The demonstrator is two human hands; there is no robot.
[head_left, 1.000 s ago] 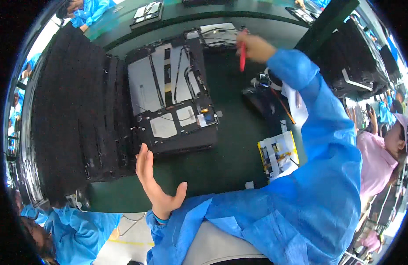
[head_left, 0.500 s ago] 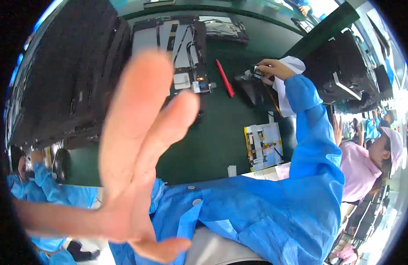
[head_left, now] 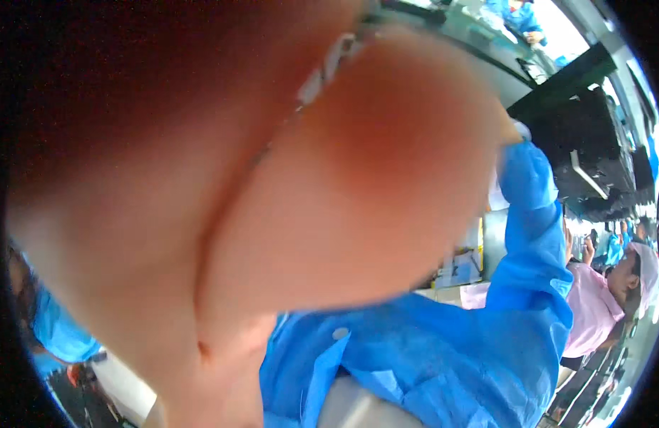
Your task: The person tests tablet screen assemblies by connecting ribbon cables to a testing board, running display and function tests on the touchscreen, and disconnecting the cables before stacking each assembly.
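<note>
My left hand [head_left: 358, 221] is very close to the camera, large and blurred, and covers the left and middle of the view. Its visible fingers are stretched out, with nothing seen held in them. Behind it, only a bit of my right hand [head_left: 511, 133] shows past the blue sleeve [head_left: 532, 185]; its fingers and whatever they touch are hidden. Part of a flat pack with yellow edges [head_left: 463, 267] shows on the bench beyond my left hand. Most of the bench top is covered from sight.
A tall black stack [head_left: 568, 135] with a white strip stands at the right of the bench. A person in pink with a white cap [head_left: 589, 303] is at the right. Other people in blue are at the left edge [head_left: 62, 328] and the far top right [head_left: 518, 16].
My left hand has come up much closer to the camera, covering the opened device, the red pen and my right fingers, which earlier held a small dark item. The view has shifted slightly.
</note>
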